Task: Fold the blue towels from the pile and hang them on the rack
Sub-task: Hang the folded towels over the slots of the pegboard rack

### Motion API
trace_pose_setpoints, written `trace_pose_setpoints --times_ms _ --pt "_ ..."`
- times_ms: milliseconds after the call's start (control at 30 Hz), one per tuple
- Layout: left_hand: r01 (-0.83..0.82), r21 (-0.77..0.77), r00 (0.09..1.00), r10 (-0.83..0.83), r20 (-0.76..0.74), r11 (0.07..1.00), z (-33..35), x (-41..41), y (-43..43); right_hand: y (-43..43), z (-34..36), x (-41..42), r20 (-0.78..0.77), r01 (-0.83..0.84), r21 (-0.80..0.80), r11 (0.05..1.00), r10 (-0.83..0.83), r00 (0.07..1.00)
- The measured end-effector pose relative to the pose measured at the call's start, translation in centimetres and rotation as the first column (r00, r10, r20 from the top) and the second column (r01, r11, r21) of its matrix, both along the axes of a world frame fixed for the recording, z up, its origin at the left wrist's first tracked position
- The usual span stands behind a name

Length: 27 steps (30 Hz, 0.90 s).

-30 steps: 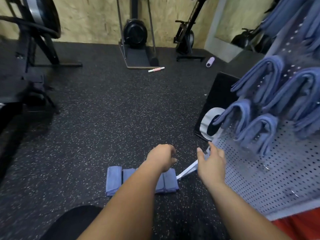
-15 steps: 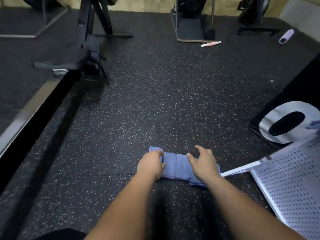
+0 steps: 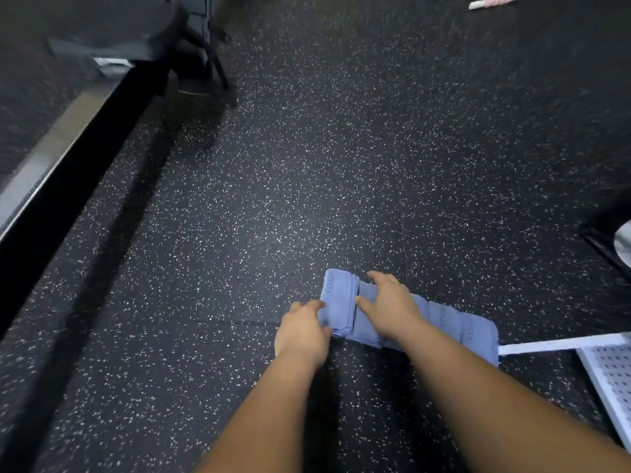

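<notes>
Two bare hands on a row of folded blue terry towels (image 3: 444,322) lying low on the floor

At far left stands a blurred black metal machine frame (image 3: 201,56); the left hand (image 3: 302,331) curls its fingers round the towels' thicker left end, pinching it; the right hand (image 3: 389,307) presses flat beside it, fingers spread nearly straight; a white perforated metal rack (image 3: 607,370) sits just beside the right end, all on black speckled rubber flooring (image 3: 307,165)

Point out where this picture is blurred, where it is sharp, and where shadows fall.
Head view: motion blur smears the exercise machine at top left; the blue towels, left hand and right hand are fairly sharp; a dark shadow lies on the floor between the forearms.
</notes>
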State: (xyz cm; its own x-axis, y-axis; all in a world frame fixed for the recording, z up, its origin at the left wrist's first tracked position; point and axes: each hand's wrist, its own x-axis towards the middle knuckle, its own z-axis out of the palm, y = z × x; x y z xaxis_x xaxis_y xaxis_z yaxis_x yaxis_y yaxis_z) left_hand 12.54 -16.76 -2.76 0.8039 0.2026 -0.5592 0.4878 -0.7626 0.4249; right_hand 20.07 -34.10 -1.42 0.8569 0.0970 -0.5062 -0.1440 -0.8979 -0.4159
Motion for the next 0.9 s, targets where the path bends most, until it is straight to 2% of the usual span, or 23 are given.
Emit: trace_pose_setpoints --times_ms 233,367,667,800,900 --pt "-0.037 -0.04 0.997 0.035 -0.064 0.999 -4.0 0.9 -0.8 2.2 -4.1 3.3 -0.029 -0.239 -0.065 0.969 0.238 0.971" --pt "-0.078 -0.063 0.993 0.072 -0.097 0.995 -5.1 1.1 -1.7 2.7 -6.1 4.6 -0.094 -0.291 -0.064 0.955 0.284 0.954" --pt "-0.178 -0.036 0.977 0.172 -0.129 0.983 -5.0 1.3 -1.8 2.3 -7.0 4.3 -0.034 -0.252 -0.115 0.961 0.25 0.968" --pt "-0.215 -0.012 0.968 0.212 -0.134 0.976 -4.4 1.4 -1.8 1.6 -6.0 3.1 -0.074 -0.171 -0.013 0.985 0.169 0.983" --pt "-0.213 -0.002 0.97 0.211 -0.117 0.977 -3.3 1.5 -2.2 0.6 -4.9 1.2 -0.099 -0.026 0.128 0.991 0.039 0.994"
